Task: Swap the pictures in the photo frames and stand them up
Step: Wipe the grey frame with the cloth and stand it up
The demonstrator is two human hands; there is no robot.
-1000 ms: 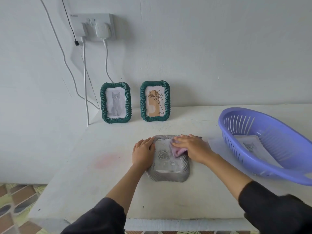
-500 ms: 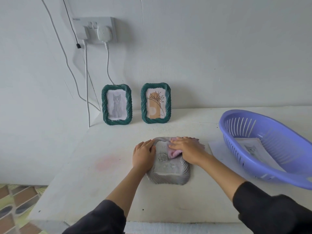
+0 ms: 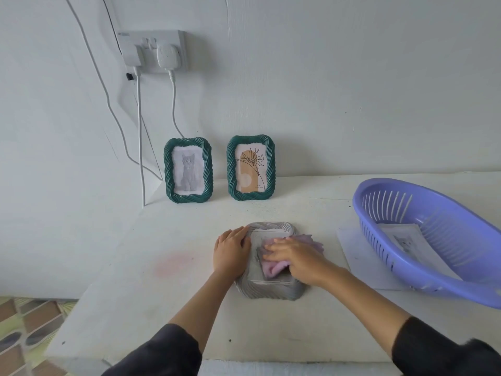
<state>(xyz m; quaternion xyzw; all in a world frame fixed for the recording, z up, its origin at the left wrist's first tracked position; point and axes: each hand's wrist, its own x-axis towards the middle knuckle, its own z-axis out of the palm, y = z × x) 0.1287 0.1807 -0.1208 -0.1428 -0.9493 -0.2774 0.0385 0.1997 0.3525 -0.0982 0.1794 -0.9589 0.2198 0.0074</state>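
- Grey and ropy at the rim, a photo frame (image 3: 267,290) lies flat on the white table (image 3: 151,294), right in front of us in the head view.
- We think the step in hand is cleaning: a pink cloth (image 3: 272,268) sits on the frame's clear front.
- Our right hand (image 3: 295,257) lies on top of the cloth. Its fingers (image 3: 273,248) are close together and almost straight, and they press the cloth down flat. They do not pinch it.
- Our left hand (image 3: 230,252) rests on the frame's left edge. Its fingers (image 3: 238,234) are straight and side by side, and they seem to keep the frame from sliding.
- Two green frames stand at the wall, well apart from our hands. One shows a cat (image 3: 188,170) and one shows a flower (image 3: 250,167).
- A purple basket (image 3: 406,256) sits at the right with a loose picture (image 3: 404,237) inside it.
- We cannot tell if the grey frame has a picture in it now.
- We think the next move needs the cloth put aside. Then the frame has to be picked up with a soft grip on its rim and stood up by the green ones.
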